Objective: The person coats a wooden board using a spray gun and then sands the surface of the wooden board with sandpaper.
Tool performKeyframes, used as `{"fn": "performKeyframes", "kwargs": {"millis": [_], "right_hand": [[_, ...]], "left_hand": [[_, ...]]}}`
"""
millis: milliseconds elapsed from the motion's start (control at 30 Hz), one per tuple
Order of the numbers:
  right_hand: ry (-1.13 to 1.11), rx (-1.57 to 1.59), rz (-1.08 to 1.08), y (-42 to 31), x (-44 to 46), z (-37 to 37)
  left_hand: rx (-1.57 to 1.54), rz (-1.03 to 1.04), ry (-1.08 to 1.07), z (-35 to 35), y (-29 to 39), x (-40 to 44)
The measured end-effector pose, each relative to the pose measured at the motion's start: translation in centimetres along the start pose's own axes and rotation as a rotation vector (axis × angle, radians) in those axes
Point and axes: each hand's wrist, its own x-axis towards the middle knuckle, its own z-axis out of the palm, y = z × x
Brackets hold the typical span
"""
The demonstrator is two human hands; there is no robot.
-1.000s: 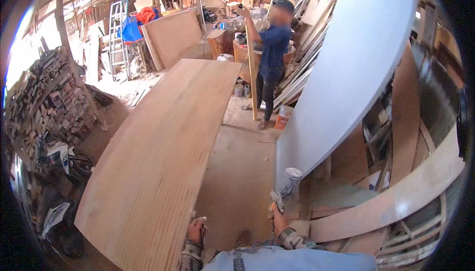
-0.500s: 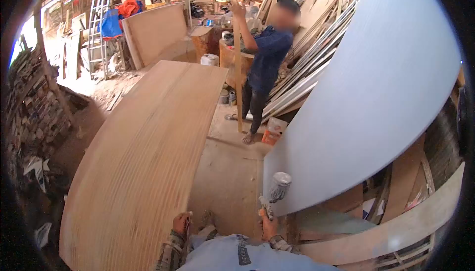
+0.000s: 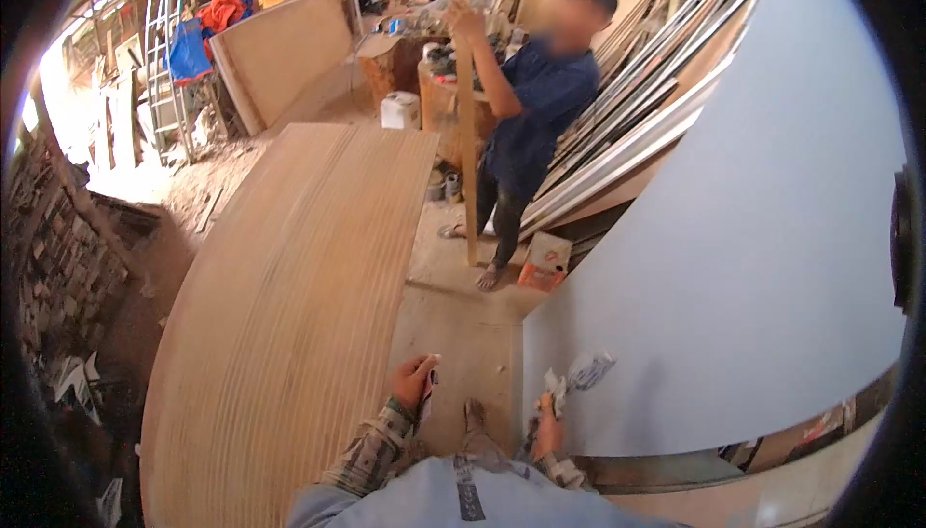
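Observation:
My right hand [image 3: 549, 430] is wrapped round a paint-smeared spray gun [image 3: 555, 385], whose cup [image 3: 590, 371] points to the right, in front of the big pale blue-white panel [image 3: 743, 268]. My left hand [image 3: 413, 381] is closed near the right edge of a grooved wooden panel [image 3: 280, 306]; a small pale thing shows at its fingertips, too small to name. Past the far end of the wooden panel, a person [image 3: 540, 104] in a dark blue shirt and cap holds a long upright wooden strip [image 3: 466, 133].
An orange and white box [image 3: 546, 261] stands by the person's feet, with long strips [image 3: 637, 123] leaning behind. At the back left are a ladder [image 3: 164, 75] and a leaning board [image 3: 286, 55]. Stacked wood pieces [image 3: 63, 248] line the left side.
The view has swung right and moved nearer the person and the pale panel. My left hand has come away from the wooden panel's edge. The spray gun's cup has tilted over to the right.

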Motion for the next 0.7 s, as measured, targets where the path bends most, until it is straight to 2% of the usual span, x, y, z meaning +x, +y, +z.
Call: {"fn": "performKeyframes", "kwargs": {"millis": [67,167,233,267,333,400,433,467,500,567,633,700], "right_hand": [[-0.069,-0.014,0.058,-0.9,4.3,1.8],[-0.085,0.017,0.134,-9.5,2.9,6.5],[-0.185,-0.041,0.102,-10.8,5.5,8.4],[-0.268,-0.087,0.048,-11.6,6.7,9.2],[-0.378,-0.195,0.101,-14.2,7.2,10.7],[-0.542,-0.215,0.096,-13.5,9.7,12.7],[-0.58,-0.267,0.006,-13.0,10.5,13.4],[-0.593,-0.268,0.006,-13.0,10.5,13.9],[-0.632,-0.266,0.032,-13.2,10.1,14.5],[-0.64,-0.25,0.035,-12.2,9.9,15.9],[-0.693,-0.273,0.018,-11.4,10.0,16.0],[-0.693,-0.32,0.024,-11.8,9.3,16.3]], "left_hand": [[0.004,-0.022,0.013,-0.2,-2.9,-0.3],[-0.05,-0.082,0.133,-1.6,-7.3,-0.9],[-0.096,-0.027,0.273,-2.6,-9.9,-1.4],[-0.093,-0.031,0.292,-2.9,-10.0,-1.8],[-0.214,-0.113,0.46,-2.9,-9.3,-2.3],[-0.209,-0.105,0.532,-2.4,-8.4,-2.4],[-0.204,-0.1,0.59,-2.1,-8.2,-2.5],[-0.205,-0.093,0.602,-1.8,-8.8,-2.5],[-0.007,0.089,0.609,-1.2,-9.2,-2.5],[0.192,0.281,0.62,-0.5,-9.4,-1.7],[-0.052,-0.051,0.595,0.6,-8.3,-1.3],[-0.106,-0.031,0.587,1.9,-7.2,-1.2]]}}
